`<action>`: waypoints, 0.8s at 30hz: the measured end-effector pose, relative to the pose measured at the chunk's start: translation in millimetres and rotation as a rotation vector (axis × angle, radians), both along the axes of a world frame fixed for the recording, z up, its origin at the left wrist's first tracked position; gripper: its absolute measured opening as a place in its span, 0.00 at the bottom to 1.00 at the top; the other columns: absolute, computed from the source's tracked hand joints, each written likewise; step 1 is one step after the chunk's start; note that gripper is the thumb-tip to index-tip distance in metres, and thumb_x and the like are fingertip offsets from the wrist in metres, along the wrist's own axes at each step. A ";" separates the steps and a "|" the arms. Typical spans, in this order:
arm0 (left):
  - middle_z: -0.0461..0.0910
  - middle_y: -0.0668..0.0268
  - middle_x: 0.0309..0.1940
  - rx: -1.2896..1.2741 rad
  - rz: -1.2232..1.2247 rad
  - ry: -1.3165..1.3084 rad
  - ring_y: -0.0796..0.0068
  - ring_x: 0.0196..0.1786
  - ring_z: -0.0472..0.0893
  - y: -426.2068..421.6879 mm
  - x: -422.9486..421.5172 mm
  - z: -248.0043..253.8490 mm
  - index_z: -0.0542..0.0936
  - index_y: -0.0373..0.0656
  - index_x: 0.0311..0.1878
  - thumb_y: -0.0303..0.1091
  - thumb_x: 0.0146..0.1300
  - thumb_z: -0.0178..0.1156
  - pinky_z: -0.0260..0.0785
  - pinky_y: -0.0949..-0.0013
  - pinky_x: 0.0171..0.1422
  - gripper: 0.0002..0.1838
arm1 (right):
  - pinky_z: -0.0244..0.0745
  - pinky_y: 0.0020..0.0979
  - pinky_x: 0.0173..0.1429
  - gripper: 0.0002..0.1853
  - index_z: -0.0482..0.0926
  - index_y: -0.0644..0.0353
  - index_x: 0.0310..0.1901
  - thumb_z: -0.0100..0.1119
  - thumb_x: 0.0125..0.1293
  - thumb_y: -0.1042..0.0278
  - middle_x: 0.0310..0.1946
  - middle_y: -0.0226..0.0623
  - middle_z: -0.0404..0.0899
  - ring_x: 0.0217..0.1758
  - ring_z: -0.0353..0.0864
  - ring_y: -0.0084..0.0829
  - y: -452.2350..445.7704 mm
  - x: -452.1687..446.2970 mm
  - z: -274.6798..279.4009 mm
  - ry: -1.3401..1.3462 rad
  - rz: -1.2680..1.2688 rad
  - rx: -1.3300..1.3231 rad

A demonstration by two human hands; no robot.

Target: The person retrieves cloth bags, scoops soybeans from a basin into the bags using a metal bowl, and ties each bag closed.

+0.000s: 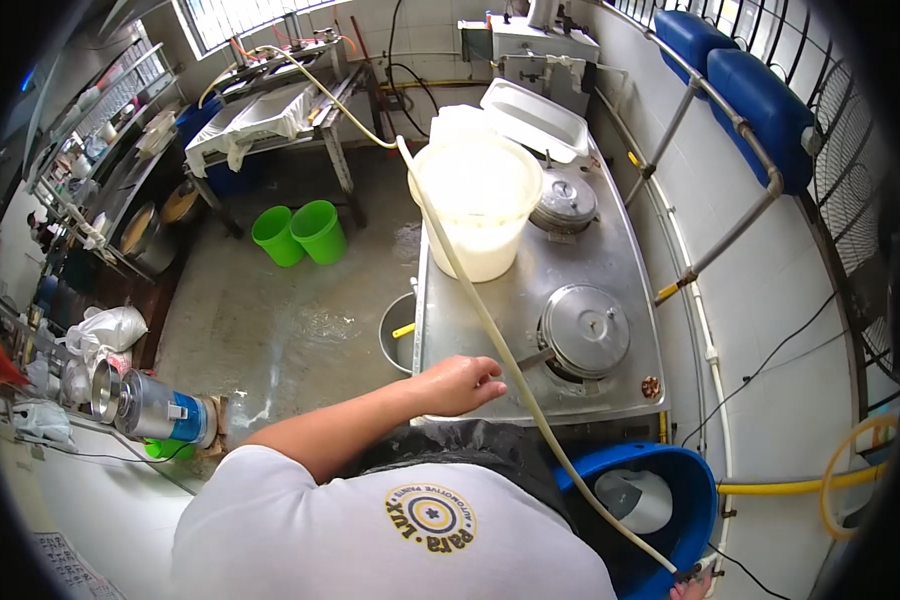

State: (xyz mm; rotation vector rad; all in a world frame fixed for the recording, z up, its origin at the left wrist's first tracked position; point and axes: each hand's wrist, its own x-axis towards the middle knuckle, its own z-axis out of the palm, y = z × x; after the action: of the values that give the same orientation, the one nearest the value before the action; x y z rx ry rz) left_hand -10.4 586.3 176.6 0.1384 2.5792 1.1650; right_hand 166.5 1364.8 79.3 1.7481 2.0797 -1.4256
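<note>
Left hand (458, 386) here, fingers loosely curled, thumb apart, just beside the pale, bendy hose (487, 318); right hand (692, 589) down at the metal tap (690, 574), mostly cut off, grip impossible to tell. The hose slants across a shiny steel desk (490, 350), past round metal lids (588, 330) and a tall plastic bucket (480, 245); beyond, wet grey floor (240, 310).

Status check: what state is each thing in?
Hose: uncoiled, flow unseen.
Tap: open or shut, can't tell.
White bucket: upright, contents lost in glare.
Near metal lid: lying flat.
Far metal lid: lying flat.
Blue barrel: uncovered, white container inside.
Green buckets: standing together.
Left hand: loosely curled.
Right hand: at the tap.
</note>
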 end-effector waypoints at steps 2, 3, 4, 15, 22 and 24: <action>0.88 0.47 0.45 -0.003 -0.026 0.005 0.49 0.50 0.87 -1.3 1.2 -1.1 0.81 0.33 0.59 0.48 0.75 0.62 0.79 0.55 0.56 0.25 | 0.76 0.47 0.50 0.31 0.71 0.40 0.73 0.49 0.76 0.34 0.59 0.37 0.79 0.52 0.78 0.38 31.2 -0.3 -28.0 0.030 -0.014 0.013; 0.88 0.47 0.45 -0.011 -0.024 0.013 0.49 0.50 0.87 -1.8 1.3 0.2 0.81 0.33 0.59 0.48 0.75 0.62 0.79 0.55 0.56 0.25 | 0.76 0.46 0.51 0.30 0.72 0.40 0.72 0.49 0.76 0.35 0.58 0.38 0.80 0.52 0.79 0.38 47.6 -1.6 -44.0 0.044 -0.022 0.020; 0.88 0.47 0.45 -0.020 -0.042 0.013 0.49 0.50 0.87 -1.4 1.0 1.6 0.81 0.33 0.58 0.48 0.75 0.61 0.79 0.55 0.55 0.25 | 0.77 0.46 0.52 0.29 0.73 0.41 0.70 0.48 0.77 0.36 0.57 0.38 0.81 0.51 0.79 0.38 61.1 -3.8 -58.1 0.062 -0.037 0.030; 0.87 0.46 0.46 0.049 -0.049 0.008 0.48 0.50 0.87 0.7 10.4 1.5 0.81 0.34 0.58 0.49 0.75 0.61 0.79 0.55 0.55 0.25 | 0.78 0.43 0.51 0.35 0.82 0.54 0.62 0.55 0.71 0.30 0.50 0.43 0.84 0.48 0.82 0.40 66.9 -12.6 -70.2 -0.161 -0.078 0.361; 0.87 0.47 0.47 0.047 -0.015 -0.065 0.49 0.50 0.87 -2.7 18.8 5.6 0.80 0.33 0.59 0.47 0.76 0.61 0.79 0.55 0.56 0.24 | 0.78 0.45 0.40 0.36 0.83 0.53 0.59 0.62 0.64 0.28 0.44 0.41 0.83 0.41 0.81 0.41 95.2 -1.7 -92.4 0.048 -0.261 0.052; 0.87 0.48 0.46 0.035 -0.024 -0.074 0.49 0.50 0.87 -5.4 21.7 3.7 0.80 0.34 0.58 0.47 0.76 0.61 0.79 0.55 0.56 0.24 | 0.79 0.45 0.42 0.33 0.84 0.55 0.57 0.63 0.65 0.33 0.44 0.43 0.84 0.42 0.83 0.41 91.8 -2.0 -91.6 -0.038 -0.180 0.237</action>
State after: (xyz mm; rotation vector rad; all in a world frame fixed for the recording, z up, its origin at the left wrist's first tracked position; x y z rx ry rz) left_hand 11.3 580.9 180.3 0.1319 2.4873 1.1846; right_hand 164.5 1456.6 -12.3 2.0805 2.1980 -1.2140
